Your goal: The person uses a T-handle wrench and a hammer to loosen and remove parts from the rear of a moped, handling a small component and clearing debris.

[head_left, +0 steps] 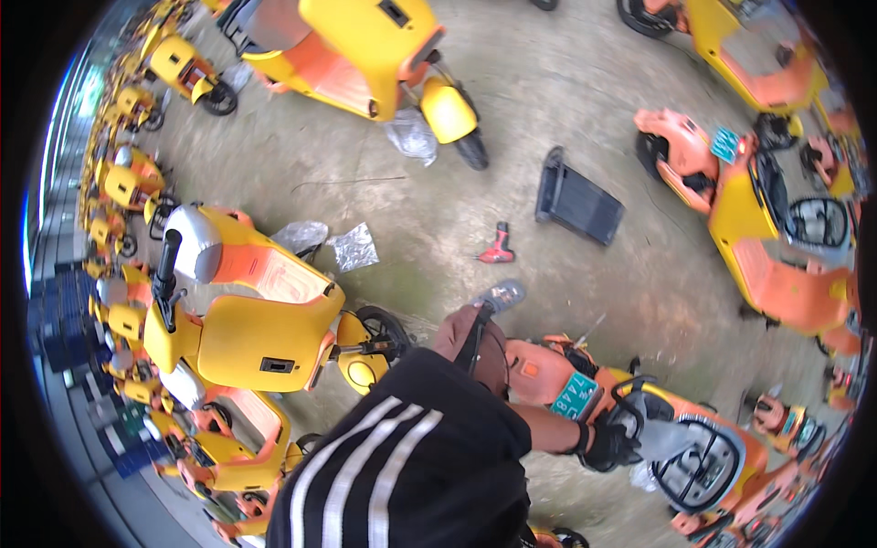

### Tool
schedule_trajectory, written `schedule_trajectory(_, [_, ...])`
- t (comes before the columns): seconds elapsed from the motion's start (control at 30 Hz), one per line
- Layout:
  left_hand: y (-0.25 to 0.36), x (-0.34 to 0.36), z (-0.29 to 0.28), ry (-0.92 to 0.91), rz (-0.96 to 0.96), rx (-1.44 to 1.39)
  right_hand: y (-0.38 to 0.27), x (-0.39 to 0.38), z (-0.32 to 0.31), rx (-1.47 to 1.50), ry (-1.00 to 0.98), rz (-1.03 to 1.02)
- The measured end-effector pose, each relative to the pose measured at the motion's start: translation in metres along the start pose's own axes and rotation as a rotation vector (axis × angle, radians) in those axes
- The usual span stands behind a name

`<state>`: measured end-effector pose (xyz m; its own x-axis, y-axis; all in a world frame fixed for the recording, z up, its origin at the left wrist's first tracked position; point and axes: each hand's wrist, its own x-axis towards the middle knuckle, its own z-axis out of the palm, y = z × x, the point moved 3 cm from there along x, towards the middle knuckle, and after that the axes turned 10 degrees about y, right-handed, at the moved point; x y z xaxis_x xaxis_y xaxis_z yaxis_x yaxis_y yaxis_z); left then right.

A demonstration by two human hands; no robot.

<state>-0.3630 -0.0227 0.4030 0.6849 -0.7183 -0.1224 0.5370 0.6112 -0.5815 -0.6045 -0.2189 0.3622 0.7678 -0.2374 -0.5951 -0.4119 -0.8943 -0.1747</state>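
Note:
My black sleeve with white stripes crosses the lower middle. From it my right hand (610,446), in a black glove, reaches to an orange-and-yellow scooter (539,365) with a teal plate. It rests at the curved black rail (630,388) beside the open under-seat compartment (694,461), its fingers curled but too dark to tell what they grip. My left hand is out of view. A red-and-black cordless drill (500,243) lies on the concrete beyond a sandalled foot (501,294).
Yellow scooters stand left (237,338), top (356,36) and right (744,247), with rows along the left edge. A dark flat panel-like object (585,205) lies beyond the drill. Crumpled plastic and foil (354,247) lie on the concrete floor.

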Motion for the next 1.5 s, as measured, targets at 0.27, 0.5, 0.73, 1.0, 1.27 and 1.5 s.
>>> schedule_trajectory(0.27, [0.009,-0.015,0.028,0.050,0.102,-0.125,-0.106,0.039,-0.021,-0.025,0.183,-0.039])
schedule_trajectory(0.5, [0.033,-0.025,0.050,-0.281,0.953,2.137,-0.152,-0.009,0.012,0.581,0.603,0.028])
schedule_trajectory(0.73, [-0.018,0.009,0.076,-1.195,0.621,2.957,-0.115,-0.117,0.084,0.471,0.827,0.669])
schedule_trajectory(1.0, [0.046,0.042,0.093,-1.020,-0.135,2.787,-0.239,-0.099,0.100,0.429,0.738,1.106])
schedule_trajectory(1.27, [0.061,0.078,0.091,-1.601,-0.114,2.427,-0.334,-0.040,-0.005,0.641,0.628,1.176])
schedule_trajectory(1.5, [0.071,0.086,0.060,-1.805,-0.456,2.386,-0.342,-0.003,0.192,0.771,0.527,1.468])
